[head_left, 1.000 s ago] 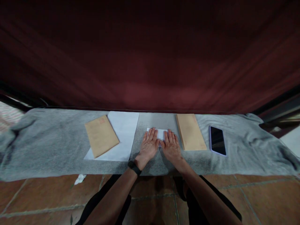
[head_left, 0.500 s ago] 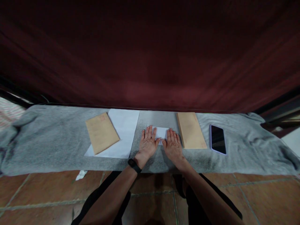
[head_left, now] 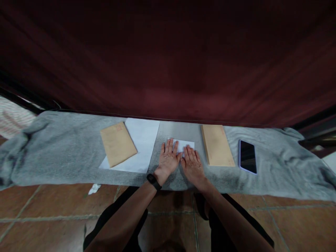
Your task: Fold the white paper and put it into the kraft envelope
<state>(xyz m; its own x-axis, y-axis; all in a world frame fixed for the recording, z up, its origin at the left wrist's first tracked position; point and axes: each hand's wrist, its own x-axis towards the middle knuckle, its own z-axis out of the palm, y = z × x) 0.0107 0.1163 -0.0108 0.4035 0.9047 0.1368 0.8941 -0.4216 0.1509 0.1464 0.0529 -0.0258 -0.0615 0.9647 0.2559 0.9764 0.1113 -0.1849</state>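
Under my fingers lies a small folded piece of white paper [head_left: 181, 144] on the grey cloth. My left hand [head_left: 168, 159] rests flat over its left part, fingers stretched out and pointing away from me. My right hand [head_left: 193, 164] lies flat on its right part, fingers extended. The two thumbs come close together over the near edge, which they largely hide. To the right of my right hand is a stack of brown envelopes [head_left: 219, 145]. Left of my left hand, another brown envelope [head_left: 118, 144] overlaps larger white paper sheets [head_left: 143, 140].
A phone [head_left: 247, 156] with a dark screen lies right of the envelope stack. The grey cloth [head_left: 73, 150] covers the long narrow surface. Behind it hangs a dark red cloth [head_left: 168, 77]. A crumpled white scrap [head_left: 94, 189] is on the tiled floor [head_left: 57, 206].
The view has tilted slightly. My hands have shifted a little over the folded paper; the right hand has moved inward, uncovering the paper's far right corner.
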